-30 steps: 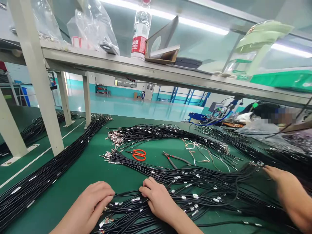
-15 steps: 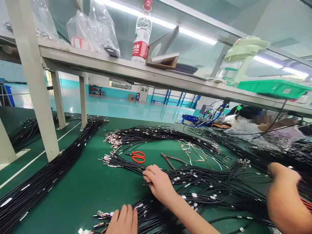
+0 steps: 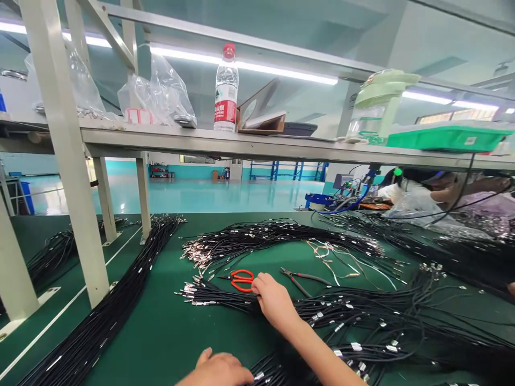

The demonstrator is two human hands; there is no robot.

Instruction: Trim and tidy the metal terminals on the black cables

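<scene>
My right hand [image 3: 274,301] is closed round the black cable bundle [image 3: 217,294] in mid-table, behind its metal terminal ends. At the bottom edge is my left hand [image 3: 220,370], thumb apart and fingers stretched toward the nearer cable bundle [image 3: 277,364]. The lower part of that hand is cut off by the frame. Just beyond my right hand lie red-handled scissors [image 3: 241,280] and a pair of pliers [image 3: 300,279] with dark handles. White labels dot the cables on the green table.
Another cable bundle [image 3: 257,233] lies farther back, beside loose pale strips [image 3: 341,260]. A long bundle [image 3: 124,295] runs along the left near a shelf post [image 3: 76,161]. Overhead, a shelf [image 3: 193,142] carries a bottle [image 3: 226,96] and a green tray [image 3: 446,138]. A person sits far right.
My left hand has come off the terminal ends of the near cables. My right hand stays on its bundle. A blurred arm at the right has mostly left view, and the camera has tilted.
</scene>
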